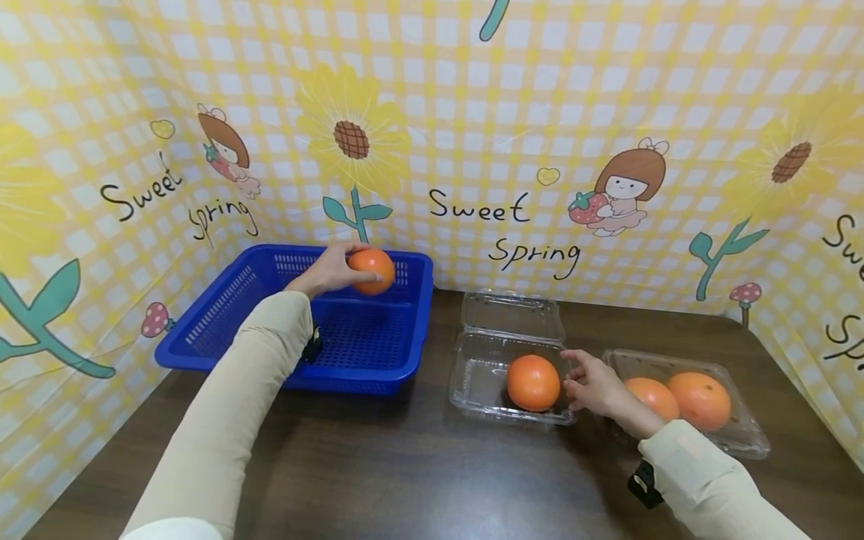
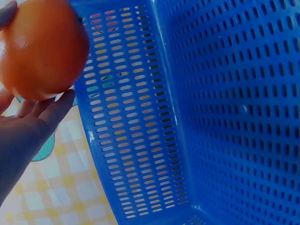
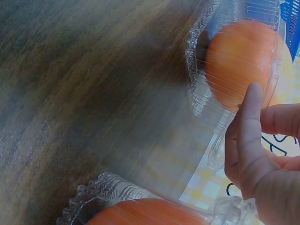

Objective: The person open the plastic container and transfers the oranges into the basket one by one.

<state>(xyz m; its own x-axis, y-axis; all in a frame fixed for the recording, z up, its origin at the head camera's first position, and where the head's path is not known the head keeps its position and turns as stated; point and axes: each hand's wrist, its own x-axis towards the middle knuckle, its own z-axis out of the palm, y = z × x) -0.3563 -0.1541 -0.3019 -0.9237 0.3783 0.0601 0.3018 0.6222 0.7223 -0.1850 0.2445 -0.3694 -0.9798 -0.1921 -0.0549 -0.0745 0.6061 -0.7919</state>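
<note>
My left hand (image 1: 331,271) holds an orange (image 1: 373,271) over the far part of a blue plastic basket (image 1: 421,315). In the left wrist view the fingers wrap that orange (image 2: 44,49) beside the basket's slotted wall (image 2: 126,117). A clear hinged box (image 1: 475,375) stands with its lid (image 1: 509,315) raised at the back and one orange (image 1: 533,383) inside. At its right side is my right hand (image 1: 601,386), fingers loosely bent and apart. The right wrist view shows a fingertip close to the box wall, by the orange (image 3: 241,63); whether it touches is unclear.
To the right, a second clear box (image 1: 745,435) contains two oranges (image 1: 700,401), partly hidden by my right forearm. The wooden table (image 1: 378,465) ends at a yellow checked cloth (image 1: 472,135) hung behind and at both sides.
</note>
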